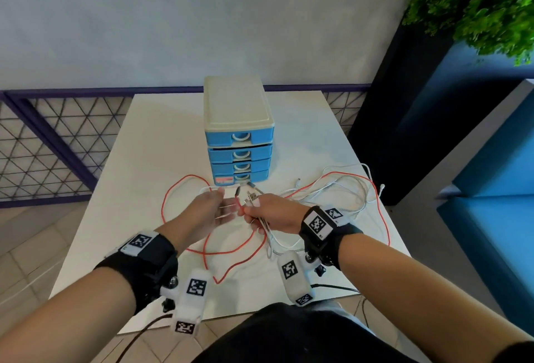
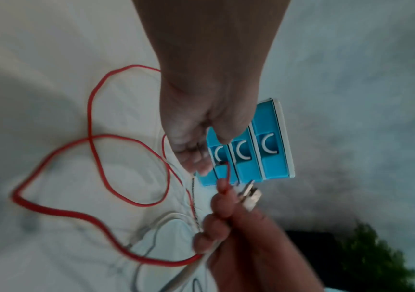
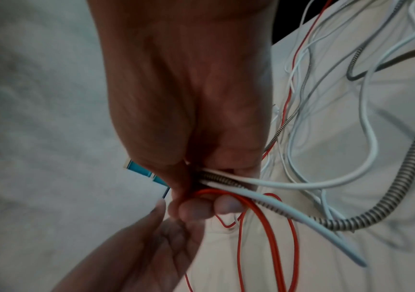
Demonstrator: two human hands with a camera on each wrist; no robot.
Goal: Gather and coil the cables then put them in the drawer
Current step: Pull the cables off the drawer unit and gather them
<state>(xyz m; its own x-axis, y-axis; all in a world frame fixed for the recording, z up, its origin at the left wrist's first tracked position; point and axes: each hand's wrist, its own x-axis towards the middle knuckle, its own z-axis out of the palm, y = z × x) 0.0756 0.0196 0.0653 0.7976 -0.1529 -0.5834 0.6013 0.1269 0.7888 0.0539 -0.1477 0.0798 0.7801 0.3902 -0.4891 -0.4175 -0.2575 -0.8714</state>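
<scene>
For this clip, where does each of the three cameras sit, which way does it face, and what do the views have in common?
Head: worn on the head, facing forward and down at the white table, drawer unit and cables; both forearms, left hand and right hand show.
Left wrist: looks along the open left hand toward the drawer fronts.
Right wrist: looks along the right hand gripping the cable bundle.
Shared: every view shows the red cable and both hands.

1 drawer unit (image 1: 238,119) w/ 4 drawers, 1 red cable (image 1: 185,186), 1 striped braided cable (image 3: 366,213), 2+ white cables (image 1: 344,186) (tangled, exact no. unclear), 2 hands, 1 desk (image 1: 138,160).
</scene>
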